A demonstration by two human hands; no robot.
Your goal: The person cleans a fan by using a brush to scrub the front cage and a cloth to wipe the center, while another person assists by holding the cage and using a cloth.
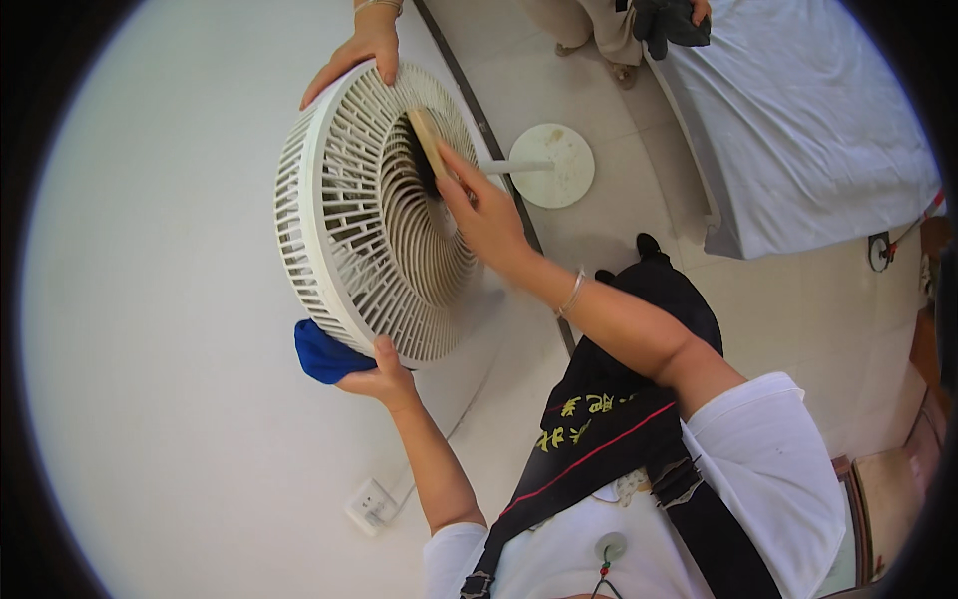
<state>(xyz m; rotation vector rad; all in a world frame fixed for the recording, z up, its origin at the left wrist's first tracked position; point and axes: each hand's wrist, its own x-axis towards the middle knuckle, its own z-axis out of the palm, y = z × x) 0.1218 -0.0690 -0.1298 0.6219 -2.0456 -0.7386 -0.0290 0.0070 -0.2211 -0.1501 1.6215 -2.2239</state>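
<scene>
A white floor fan [352, 284] is raised off the floor in front of me, its slatted grille turned towards my right side. My left hand [382, 374] grips the lower rim, thumb on the front edge. A blue cloth [329, 352] is bunched under that hand and against the rim. With my right hand [483, 213] I hold a brush [426, 142] by its pale wooden back. Its dark bristles press against the grille near the centre, where the slats look brownish. Another person's hand [359, 56] steadies the top of the fan.
The fan's pole leads to a round, stained base [552, 166]. A cord runs to a white socket [372, 505] on the wall. At the right stands a bed or table under a pale sheet [793, 135]. Another person stands beyond, holding a dark item [673, 24].
</scene>
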